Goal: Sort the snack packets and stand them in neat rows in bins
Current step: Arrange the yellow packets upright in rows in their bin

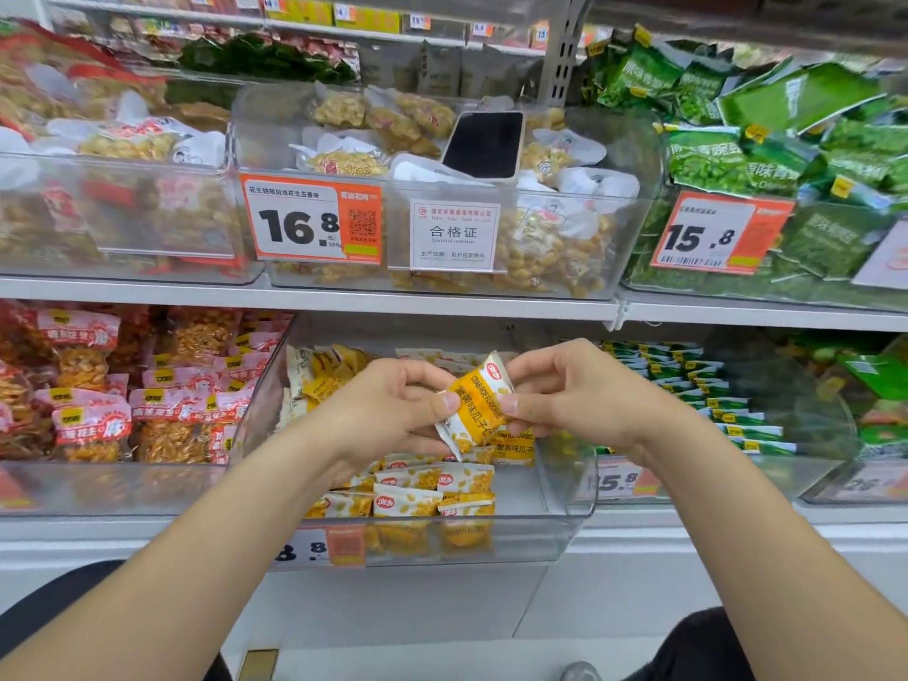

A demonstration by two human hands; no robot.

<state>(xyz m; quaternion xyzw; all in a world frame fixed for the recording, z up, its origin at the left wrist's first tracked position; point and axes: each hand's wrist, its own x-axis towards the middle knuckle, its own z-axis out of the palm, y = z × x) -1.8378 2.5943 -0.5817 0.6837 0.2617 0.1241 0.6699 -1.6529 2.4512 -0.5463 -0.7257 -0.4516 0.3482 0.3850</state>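
One yellow snack packet (475,404) sat at frame centre, pinched between both hands over the clear bin (535,528). Its long axis tilted, top toward upper right. The left hand (393,410) gripped its lower left edge, the right hand (565,390) its right side, equally near. Beneath, roughly three short rows of matching packets (422,489) stood upright.

Price tags (311,219) — "16.8" — and (720,233) "15.8".
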